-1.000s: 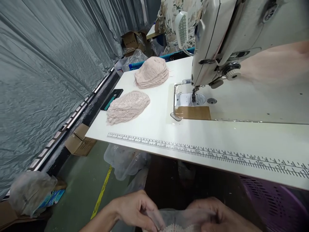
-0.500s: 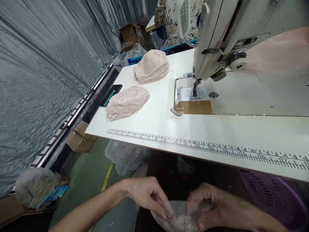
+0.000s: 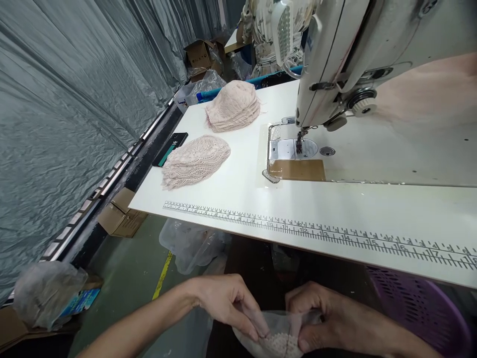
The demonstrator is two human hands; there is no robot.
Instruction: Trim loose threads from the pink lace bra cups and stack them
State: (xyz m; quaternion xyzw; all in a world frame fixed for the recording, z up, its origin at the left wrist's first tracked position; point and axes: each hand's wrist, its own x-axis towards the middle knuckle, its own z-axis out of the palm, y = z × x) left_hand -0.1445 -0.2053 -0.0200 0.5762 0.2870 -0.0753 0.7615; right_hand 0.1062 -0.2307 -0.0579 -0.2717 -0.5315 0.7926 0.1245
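Below the table's front edge, my left hand (image 3: 233, 303) pinches the left side of a sheer fabric piece (image 3: 275, 325) with pale lace in its lower part. Thumb and fingers of my right hand (image 3: 322, 315) are closed on the right side of the same piece. A thin reddish line, like a seam, runs down its middle. The lower edge of the piece falls outside the view. On the white tabletop (image 3: 238, 191) lie two stacks of pale pink lace pieces, a nearer stack (image 3: 197, 160) and a farther stack (image 3: 234, 107).
A sewing machine (image 3: 328, 69) stands on the right, its needle over the metal plate. Pink sheer fabric (image 3: 428, 94) lies behind it. A dark phone-like object (image 3: 170, 149) sits at the left edge. Below are a purple basket (image 3: 421, 308), plastic bags (image 3: 192, 243) and a cardboard box (image 3: 121, 214).
The view has shifted slightly, so the table sits a little lower in it. My right hand has moved a little to the left with the fabric; both hands keep their hold.
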